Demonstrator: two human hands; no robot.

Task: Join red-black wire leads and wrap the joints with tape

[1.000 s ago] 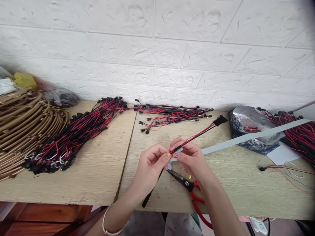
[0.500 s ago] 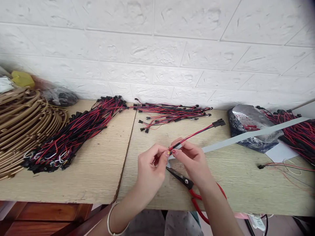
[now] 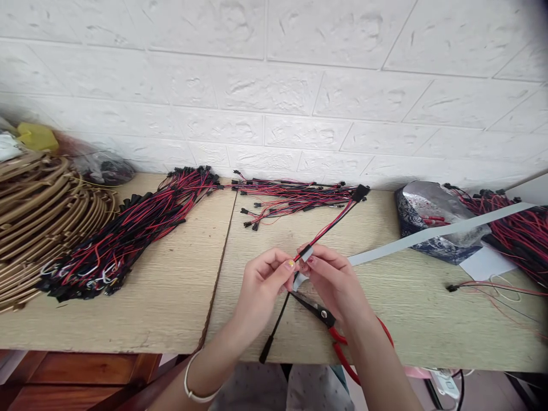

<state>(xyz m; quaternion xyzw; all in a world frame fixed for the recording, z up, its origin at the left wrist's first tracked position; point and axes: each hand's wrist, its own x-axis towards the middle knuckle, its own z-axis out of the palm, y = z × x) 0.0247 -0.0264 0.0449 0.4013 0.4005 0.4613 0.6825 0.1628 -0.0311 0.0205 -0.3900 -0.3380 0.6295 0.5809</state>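
Between my two hands is a red and black wire cable (image 3: 329,227) with a black connector at its upper end and a black plug hanging near the table's front edge. My left hand (image 3: 266,279) pinches the cable at its middle. The fingertips of my right hand (image 3: 336,274) are closed on a small piece of grey tape (image 3: 306,254) at the cable's black sleeve. Red-handled scissors (image 3: 321,314) lie below, partly hidden by my right forearm. A long grey tape strip (image 3: 394,248) runs from near my right hand to the right.
Bundled wires (image 3: 128,234) and bamboo-coloured hoops (image 3: 47,222) lie left. More cables (image 3: 295,197) lie by the wall (image 3: 291,91). A patterned bag (image 3: 440,245), white paper (image 3: 488,264) and a wire pile (image 3: 514,228) are at right.
The cable has turned, its upper connector shifting left and up. Its lower end with the black plug now shows below my hands. The grey tape piece stands out more from the cable.
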